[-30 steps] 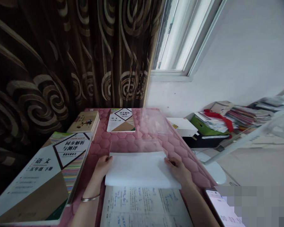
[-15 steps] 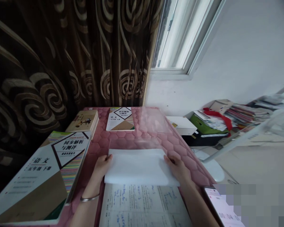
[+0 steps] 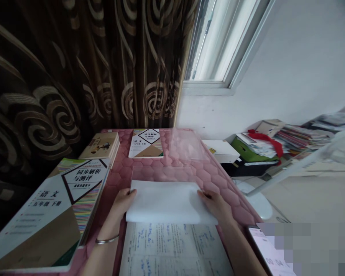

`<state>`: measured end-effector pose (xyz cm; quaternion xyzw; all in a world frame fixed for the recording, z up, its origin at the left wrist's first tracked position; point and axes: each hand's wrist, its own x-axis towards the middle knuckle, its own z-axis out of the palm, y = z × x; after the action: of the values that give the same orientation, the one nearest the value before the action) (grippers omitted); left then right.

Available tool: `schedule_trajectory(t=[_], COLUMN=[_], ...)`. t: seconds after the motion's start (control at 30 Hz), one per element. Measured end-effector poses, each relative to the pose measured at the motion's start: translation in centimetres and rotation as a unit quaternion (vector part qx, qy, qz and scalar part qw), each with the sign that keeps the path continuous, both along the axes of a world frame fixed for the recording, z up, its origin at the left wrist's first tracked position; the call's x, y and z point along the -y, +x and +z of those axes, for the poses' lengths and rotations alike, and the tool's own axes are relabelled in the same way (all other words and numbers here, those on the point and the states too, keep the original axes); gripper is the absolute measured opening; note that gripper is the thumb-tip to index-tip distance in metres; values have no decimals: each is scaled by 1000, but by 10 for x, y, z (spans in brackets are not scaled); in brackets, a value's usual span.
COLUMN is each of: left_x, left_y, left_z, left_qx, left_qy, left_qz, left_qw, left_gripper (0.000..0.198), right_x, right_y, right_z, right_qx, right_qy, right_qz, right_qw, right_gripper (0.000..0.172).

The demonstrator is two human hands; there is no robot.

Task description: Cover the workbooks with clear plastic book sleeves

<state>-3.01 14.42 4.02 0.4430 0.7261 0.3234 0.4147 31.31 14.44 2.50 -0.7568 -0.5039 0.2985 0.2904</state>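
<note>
A blank white sheet of paper (image 3: 166,203) lies between my hands, its lower edge curving over a printed page (image 3: 172,249) with blue handwriting. Whether the two are one folded piece, I cannot tell. My left hand (image 3: 125,200) pinches the sheet's left edge, with a silver bracelet (image 3: 107,240) on that wrist. On the opposite edge, my right hand (image 3: 214,203) grips the sheet between thumb and fingers. Just beyond its top edge shows a clear plastic sheet (image 3: 162,173), partly hidden beneath the paper.
A pink padded cloth (image 3: 119,174) covers the table. Large workbooks (image 3: 51,214) lie at left, with a tan book stack (image 3: 101,145) behind. Farther back are a smaller workbook (image 3: 145,143) and another clear plastic sheet (image 3: 188,145). A phone (image 3: 268,249) lies at lower right.
Both hands keep their hold on the paper, which stays almost in place. The whole view has shifted very slightly.
</note>
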Motion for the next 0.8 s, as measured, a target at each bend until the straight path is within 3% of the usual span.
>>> schedule_trajectory(t=[0.27, 0.4, 0.57, 0.67, 0.8], left_x=[-3, -2, -3, -4, -4], left_y=[1, 3, 3, 3, 2], left_z=[3, 3, 6, 7, 4], left_qx=[-95, -97, -114, -109, -80], left_qy=[15, 39, 23, 20, 25], left_qz=[-30, -30, -22, -14, -13], left_qw=[995, 994, 993, 994, 996], left_gripper=[32, 29, 29, 26, 21], right_x=[-8, -4, -7, -12, -12], right_y=[2, 6, 3, 3, 6], right_z=[-17, -14, -11, -13, -9], right_qx=[-9, -36, -66, -122, -116], right_qy=[43, 22, -7, 1, -16], right_qz=[-21, -13, -39, -26, 12], right_qw=[999, 999, 997, 992, 993], right_gripper=[30, 29, 16, 18, 27])
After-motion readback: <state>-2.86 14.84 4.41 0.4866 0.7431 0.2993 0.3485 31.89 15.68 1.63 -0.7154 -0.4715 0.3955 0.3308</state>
